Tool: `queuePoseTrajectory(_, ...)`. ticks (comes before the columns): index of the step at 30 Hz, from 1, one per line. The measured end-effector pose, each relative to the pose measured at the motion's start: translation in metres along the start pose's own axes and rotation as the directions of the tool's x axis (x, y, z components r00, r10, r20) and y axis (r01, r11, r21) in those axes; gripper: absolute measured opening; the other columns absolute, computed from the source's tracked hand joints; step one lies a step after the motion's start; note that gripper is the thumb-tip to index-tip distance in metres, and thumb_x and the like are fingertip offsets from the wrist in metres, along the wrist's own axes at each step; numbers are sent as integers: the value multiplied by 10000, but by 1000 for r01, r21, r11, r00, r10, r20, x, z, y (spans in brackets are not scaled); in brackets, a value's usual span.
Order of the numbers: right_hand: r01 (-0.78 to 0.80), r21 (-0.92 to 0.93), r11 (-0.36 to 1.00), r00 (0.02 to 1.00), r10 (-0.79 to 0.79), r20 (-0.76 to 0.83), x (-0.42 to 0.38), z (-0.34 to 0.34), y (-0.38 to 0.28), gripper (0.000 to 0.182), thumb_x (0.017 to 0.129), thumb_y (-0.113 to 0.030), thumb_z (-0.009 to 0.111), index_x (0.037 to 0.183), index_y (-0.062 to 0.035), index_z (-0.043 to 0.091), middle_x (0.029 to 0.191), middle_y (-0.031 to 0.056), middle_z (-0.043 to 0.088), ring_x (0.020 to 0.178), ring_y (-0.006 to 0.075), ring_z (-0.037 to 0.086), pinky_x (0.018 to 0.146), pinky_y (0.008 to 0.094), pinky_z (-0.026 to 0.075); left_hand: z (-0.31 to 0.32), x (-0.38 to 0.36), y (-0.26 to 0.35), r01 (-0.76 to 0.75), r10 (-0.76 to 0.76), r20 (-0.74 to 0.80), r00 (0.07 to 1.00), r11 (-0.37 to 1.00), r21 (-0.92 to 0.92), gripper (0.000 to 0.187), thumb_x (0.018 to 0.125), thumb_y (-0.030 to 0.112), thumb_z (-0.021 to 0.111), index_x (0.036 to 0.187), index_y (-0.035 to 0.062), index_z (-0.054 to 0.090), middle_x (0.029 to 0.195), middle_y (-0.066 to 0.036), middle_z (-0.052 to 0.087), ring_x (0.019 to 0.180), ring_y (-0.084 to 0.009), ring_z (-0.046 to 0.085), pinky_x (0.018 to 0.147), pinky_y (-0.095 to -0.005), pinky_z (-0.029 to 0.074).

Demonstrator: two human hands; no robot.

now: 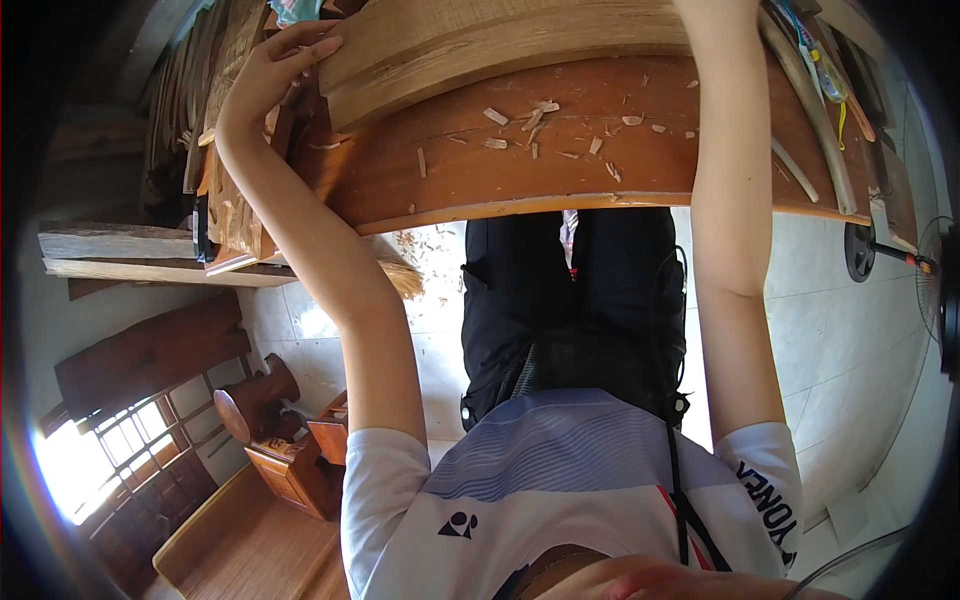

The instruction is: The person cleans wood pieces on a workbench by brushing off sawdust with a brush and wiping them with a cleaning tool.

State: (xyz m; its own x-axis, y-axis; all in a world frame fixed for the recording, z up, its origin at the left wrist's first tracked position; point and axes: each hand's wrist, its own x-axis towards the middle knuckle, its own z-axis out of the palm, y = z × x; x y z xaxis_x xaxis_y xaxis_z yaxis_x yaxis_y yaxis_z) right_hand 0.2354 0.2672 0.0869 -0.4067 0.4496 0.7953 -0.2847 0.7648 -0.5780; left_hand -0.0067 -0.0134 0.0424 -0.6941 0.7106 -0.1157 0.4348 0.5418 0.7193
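Note:
A long wooden board lies across the work table at the top of the view. At its left end, my left hand is bent round the edge, fingertips and thumb touching the wood. My right hand is over the board's right part, cut off by the top edge of the view, so its fingers are hidden. Wood chips are scattered on the table in front of the board.
Stacked wood pieces stand at the left. Curved sticks and a toothbrush-like tool lie at the right. A fan is at the far right. Shavings and a broom end are on the floor below the table.

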Motion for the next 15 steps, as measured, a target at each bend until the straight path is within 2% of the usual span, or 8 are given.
queuePoseTrajectory(1,155,-93,984,987,-159,-34,2,-6,-3,354,1037,-293,602,854,-1,683,612,28,562,474,93,478,404,245,357,0,-1,0,-3,3,-9,1000,1000,5,399,887,357,809,1246,190,756,910,85,675,795,-22,529,713,-219,396)
queuePoseTrajectory(3,148,-180,972,989,-141,46,2,-2,-6,343,1030,-289,610,905,18,697,611,26,558,473,83,467,401,247,361,0,-2,2,4,-3,-18,1000,1000,25,400,886,356,810,1246,189,756,907,86,671,796,-22,529,713,-218,396)
queuePoseTrajectory(4,-66,-158,985,982,92,162,1,1,-10,330,1028,-280,614,935,24,702,611,28,559,473,79,461,402,244,364,1,-2,3,6,-5,-23,1000,999,36,400,886,356,810,1245,188,756,906,86,670,797,-22,529,713,-218,397)
queuePoseTrajectory(6,-295,-98,951,862,309,403,0,14,-26,280,1018,-231,625,1027,38,700,627,31,564,472,70,431,406,230,368,2,-4,6,20,-18,-27,999,999,45,394,890,354,808,1243,187,757,903,86,666,798,-23,529,713,-216,396)
queuePoseTrajectory(9,-70,193,979,859,-40,511,-12,45,-10,232,1030,-205,607,942,-3,679,655,42,590,498,86,452,444,225,386,2,-3,6,23,-22,-25,999,999,42,389,894,352,804,1242,186,757,897,86,662,797,-22,529,713,-216,397)
queuePoseTrajectory(11,185,264,947,866,-284,411,-17,53,-8,248,1043,-193,591,870,-27,650,678,61,615,536,112,488,505,263,427,1,-2,3,22,-21,-19,1000,999,37,388,897,352,802,1243,184,756,891,86,658,795,-23,529,713,-218,401)
queuePoseTrajectory(14,175,379,909,873,-322,367,-22,66,5,249,1040,-199,601,872,-23,655,680,63,618,540,120,485,528,285,438,1,-2,1,23,-23,-21,1000,999,35,386,904,352,796,1246,179,753,884,85,650,792,-28,528,718,-222,409)
queuePoseTrajectory(15,-50,342,938,857,-136,497,-23,61,1,285,1048,-235,592,870,-23,661,687,62,623,520,111,468,485,258,407,3,-4,4,20,-19,-28,999,999,32,384,907,351,793,1247,177,752,884,84,648,790,-30,528,721,-222,411)
